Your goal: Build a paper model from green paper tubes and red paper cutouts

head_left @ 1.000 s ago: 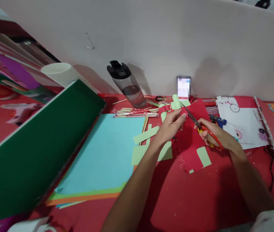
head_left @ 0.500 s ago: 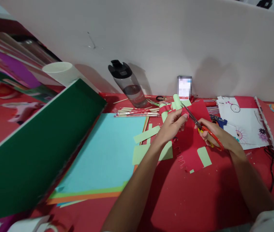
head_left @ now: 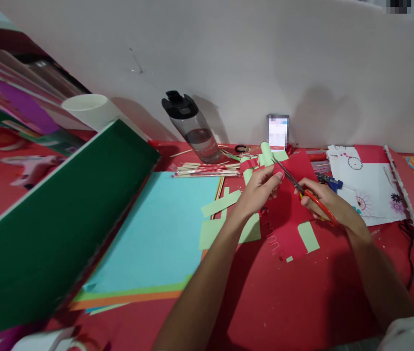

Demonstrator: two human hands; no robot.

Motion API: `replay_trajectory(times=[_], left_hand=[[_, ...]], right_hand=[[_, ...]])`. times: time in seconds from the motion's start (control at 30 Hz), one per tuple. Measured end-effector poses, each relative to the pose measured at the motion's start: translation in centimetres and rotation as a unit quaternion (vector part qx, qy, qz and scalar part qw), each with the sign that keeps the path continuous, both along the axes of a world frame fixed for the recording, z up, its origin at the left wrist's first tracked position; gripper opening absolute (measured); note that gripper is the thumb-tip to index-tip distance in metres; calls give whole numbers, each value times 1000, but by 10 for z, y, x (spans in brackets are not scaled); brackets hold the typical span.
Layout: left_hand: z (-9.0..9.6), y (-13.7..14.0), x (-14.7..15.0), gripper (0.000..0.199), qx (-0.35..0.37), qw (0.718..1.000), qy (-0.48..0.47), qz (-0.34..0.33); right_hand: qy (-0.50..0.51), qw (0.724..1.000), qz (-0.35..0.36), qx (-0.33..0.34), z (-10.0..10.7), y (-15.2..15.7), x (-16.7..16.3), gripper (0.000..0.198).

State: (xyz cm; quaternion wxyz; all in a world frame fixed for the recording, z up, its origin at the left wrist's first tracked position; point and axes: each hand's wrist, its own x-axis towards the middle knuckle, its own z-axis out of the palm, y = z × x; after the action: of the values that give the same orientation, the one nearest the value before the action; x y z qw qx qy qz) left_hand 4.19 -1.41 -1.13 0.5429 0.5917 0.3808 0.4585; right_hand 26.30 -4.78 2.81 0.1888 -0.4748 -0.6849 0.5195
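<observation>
My right hand (head_left: 320,197) is wrapped round the handles of a pair of scissors (head_left: 318,205), orange-red with a bit of yellow inside. Their dark blades point up and left, toward the fingertips of my left hand (head_left: 261,187). That hand is closed in a pinch on a small piece of red paper (head_left: 279,171) beside the blades. Whether the blades touch this piece I cannot tell. Below both hands lies a larger red sheet (head_left: 287,214), with narrow notched shapes along its left side. Pale green paper pieces (head_left: 308,236) lie around it.
A stack of coloured sheets with light blue paper (head_left: 156,229) on top lies left, beside a leaning green board (head_left: 64,219). A water bottle (head_left: 196,129), thin sticks (head_left: 207,169) and a phone (head_left: 278,131) are near the wall. White flowered paper (head_left: 371,190) lies right.
The scissors' handles have come closer together in my right hand, with less of the yellow showing. My left hand stays almost in place. The view has shifted very slightly.
</observation>
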Motion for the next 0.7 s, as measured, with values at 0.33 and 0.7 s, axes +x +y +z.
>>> replay_trajectory(times=[0.33, 0.7], left_hand=[[1, -1, 2, 33, 1, 1000, -12, 2], [-2, -2, 7, 37, -11, 997, -63, 39]], right_hand=[[42, 999, -7, -18, 2, 2, -1, 39], [52, 999, -10, -9, 0, 3, -3, 52]])
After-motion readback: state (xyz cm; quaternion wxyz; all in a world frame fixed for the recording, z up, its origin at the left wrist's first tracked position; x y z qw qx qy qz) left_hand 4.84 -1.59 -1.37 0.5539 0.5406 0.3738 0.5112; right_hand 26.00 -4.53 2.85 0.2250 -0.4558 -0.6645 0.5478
